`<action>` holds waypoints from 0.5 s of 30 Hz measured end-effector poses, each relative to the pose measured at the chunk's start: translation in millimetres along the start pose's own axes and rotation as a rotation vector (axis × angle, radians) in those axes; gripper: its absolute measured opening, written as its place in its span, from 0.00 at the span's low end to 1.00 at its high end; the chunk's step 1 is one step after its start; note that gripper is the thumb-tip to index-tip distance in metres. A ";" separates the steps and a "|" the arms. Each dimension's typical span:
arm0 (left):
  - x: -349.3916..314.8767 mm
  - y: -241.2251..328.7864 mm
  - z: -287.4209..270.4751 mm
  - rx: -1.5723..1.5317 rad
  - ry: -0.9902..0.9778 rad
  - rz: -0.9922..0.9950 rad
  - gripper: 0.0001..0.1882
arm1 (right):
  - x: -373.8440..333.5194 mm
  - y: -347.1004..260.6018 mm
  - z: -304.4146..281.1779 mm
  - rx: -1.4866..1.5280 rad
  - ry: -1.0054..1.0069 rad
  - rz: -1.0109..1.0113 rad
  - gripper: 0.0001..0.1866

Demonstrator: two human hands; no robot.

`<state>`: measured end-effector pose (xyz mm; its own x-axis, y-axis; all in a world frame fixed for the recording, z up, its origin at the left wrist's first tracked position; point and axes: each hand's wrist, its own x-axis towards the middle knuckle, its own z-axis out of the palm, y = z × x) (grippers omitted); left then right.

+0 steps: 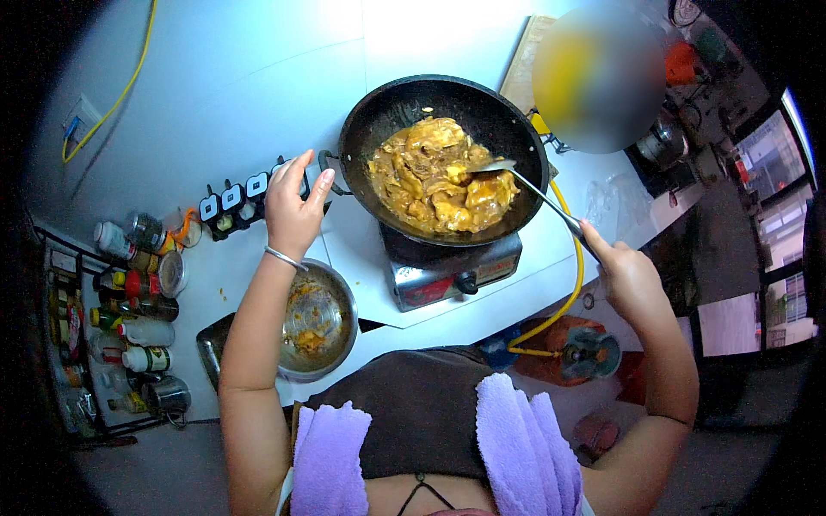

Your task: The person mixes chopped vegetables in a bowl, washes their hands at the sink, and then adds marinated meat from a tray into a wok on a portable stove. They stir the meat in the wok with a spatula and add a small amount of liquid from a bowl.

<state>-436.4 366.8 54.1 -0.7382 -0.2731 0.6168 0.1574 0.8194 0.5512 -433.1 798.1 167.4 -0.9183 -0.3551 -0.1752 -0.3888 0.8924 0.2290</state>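
A black wok [366,120] rests on a portable gas stove [409,271] in front of me. Inside it lie chunks of meat [430,189] in a brown, glossy sauce. My right hand [632,271] grips the long handle of a metal spatula [540,196], whose blade sits among the meat at the wok's right side. Beside the wok's left loop handle [329,162], my left hand [295,206] is raised with thumb and fingers apart, holding nothing. Whether its fingertips touch the handle is unclear. A bracelet circles the left wrist.
A metal bowl [347,301] with sauce residue stands below my left forearm. Seasoning jars and bottles [146,331] crowd the left, near a black holder with white-lidded boxes [231,197]. A yellow hose [575,297] runs down to a gas cylinder [551,348]. A blurred patch hides the upper right.
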 end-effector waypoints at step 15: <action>-11.7 -3.0 -11.4 -0.082 -0.064 -0.119 0.25 | 61.4 -20.7 13.6 0.217 0.114 -0.050 0.36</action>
<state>-420.8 361.8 51.6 -0.7947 -0.3309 0.5088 0.1172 0.7388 0.6636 -480.4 761.6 138.9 -0.9057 -0.4182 -0.0692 -0.4199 0.9075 0.0100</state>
